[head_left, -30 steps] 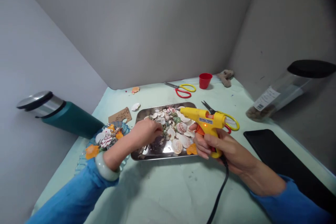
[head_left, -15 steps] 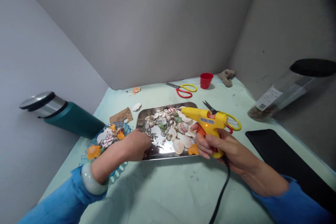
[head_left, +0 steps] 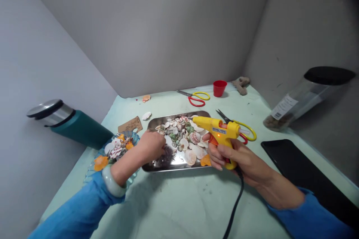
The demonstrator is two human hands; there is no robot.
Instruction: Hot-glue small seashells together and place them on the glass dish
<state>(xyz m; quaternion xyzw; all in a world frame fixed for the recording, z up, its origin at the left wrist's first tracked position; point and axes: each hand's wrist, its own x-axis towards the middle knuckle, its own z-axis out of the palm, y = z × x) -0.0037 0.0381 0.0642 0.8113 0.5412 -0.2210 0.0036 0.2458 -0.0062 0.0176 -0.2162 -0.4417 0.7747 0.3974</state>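
Note:
A steel tray (head_left: 157, 167) in the middle of the table holds several seashells (head_left: 183, 134). My left hand (head_left: 151, 145) is curled over the tray's near left part, fingers closed down among small shells; what they pinch is hidden. My right hand (head_left: 234, 157) grips a yellow glue gun (head_left: 220, 131) with its orange light on. The nozzle points left over the shells, and a black cord (head_left: 234, 209) runs down toward me.
A blue glass dish (head_left: 112, 151) with shells glued on lies left of the tray. A teal flask (head_left: 70, 125), a brown tag (head_left: 129, 124), two pairs of scissors (head_left: 196, 97) (head_left: 241, 129), a red cup (head_left: 219, 87), a clear jar (head_left: 305, 99) and a black slab (head_left: 303, 173) surround it.
My left hand drew back to the tray's near left corner, then moved a little back over the shells. The glue gun in my right hand barely moved.

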